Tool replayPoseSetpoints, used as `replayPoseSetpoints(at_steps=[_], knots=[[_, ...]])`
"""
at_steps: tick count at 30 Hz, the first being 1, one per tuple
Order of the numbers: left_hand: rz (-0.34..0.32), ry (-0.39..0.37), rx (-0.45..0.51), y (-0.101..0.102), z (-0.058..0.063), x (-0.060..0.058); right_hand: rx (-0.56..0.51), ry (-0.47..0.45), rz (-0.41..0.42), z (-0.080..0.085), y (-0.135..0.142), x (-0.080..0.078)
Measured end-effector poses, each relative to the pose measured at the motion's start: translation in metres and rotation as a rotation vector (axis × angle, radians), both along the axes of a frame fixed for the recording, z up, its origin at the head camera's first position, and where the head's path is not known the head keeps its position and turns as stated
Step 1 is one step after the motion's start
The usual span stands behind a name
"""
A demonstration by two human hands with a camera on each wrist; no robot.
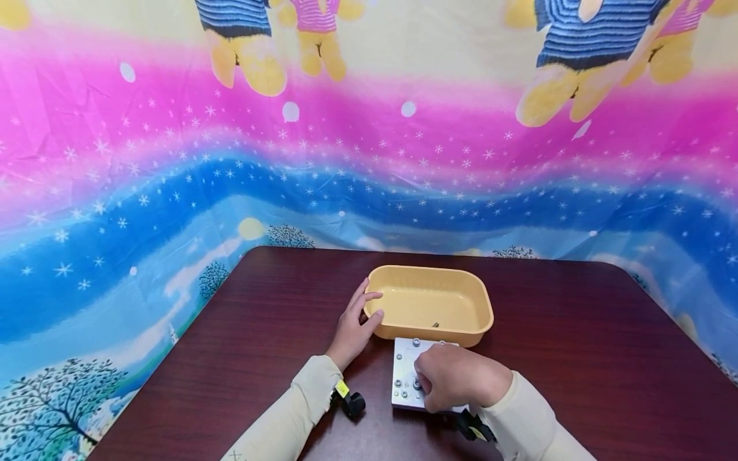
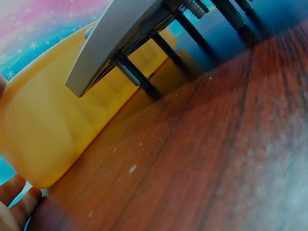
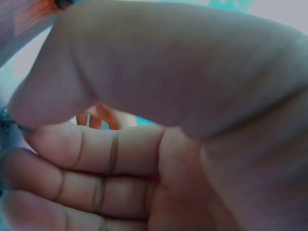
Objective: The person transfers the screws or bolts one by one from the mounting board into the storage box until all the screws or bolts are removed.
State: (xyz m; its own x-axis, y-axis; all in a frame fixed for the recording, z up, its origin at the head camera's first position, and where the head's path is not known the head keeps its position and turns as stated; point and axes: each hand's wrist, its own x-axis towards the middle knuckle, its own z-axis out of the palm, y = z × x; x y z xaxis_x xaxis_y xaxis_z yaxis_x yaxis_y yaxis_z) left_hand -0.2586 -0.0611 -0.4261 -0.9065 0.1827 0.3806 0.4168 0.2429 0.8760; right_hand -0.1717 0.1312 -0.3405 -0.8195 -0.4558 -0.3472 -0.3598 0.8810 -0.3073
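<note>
A silver metal plate (image 1: 405,365) sits in front of the tub, with several socket-head screws in its top. Their long threaded shanks (image 2: 130,71) stick out below it in the left wrist view. My right hand (image 1: 458,378) is over the plate's right half and hides part of it. Between its thumb and index fingertips it pinches a small metal screw (image 3: 6,118), mostly covered by the fingers. My left hand (image 1: 354,326) holds the left end of a yellow plastic tub (image 1: 446,334), thumb and index finger over the rim, other fingertips outside near its base.
A small dark metal piece (image 1: 435,324) lies inside the tub. Everything stands on a dark red-brown wooden table (image 1: 277,333). A printed cloth (image 1: 369,160) hangs behind the table's far edge. Black wrist cameras are strapped at both sleeves, the left one (image 1: 353,404) close beside the plate.
</note>
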Motion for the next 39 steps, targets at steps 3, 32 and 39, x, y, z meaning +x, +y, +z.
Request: replayPoseSetpoints(at_steps=[3, 32, 39], knots=[[0.003, 0.003, 0.000, 0.000, 0.000, 0.000, -0.003, 0.026, 0.036, 0.000, 0.001, -0.002], [0.004, 0.007, -0.013, 0.000, 0.000, 0.001, -0.234, 0.090, 0.235, 0.010, 0.016, -0.011], [0.010, 0.001, -0.005, 0.000, 0.001, 0.001, -0.332, 0.156, 0.263, 0.011, 0.019, -0.019]])
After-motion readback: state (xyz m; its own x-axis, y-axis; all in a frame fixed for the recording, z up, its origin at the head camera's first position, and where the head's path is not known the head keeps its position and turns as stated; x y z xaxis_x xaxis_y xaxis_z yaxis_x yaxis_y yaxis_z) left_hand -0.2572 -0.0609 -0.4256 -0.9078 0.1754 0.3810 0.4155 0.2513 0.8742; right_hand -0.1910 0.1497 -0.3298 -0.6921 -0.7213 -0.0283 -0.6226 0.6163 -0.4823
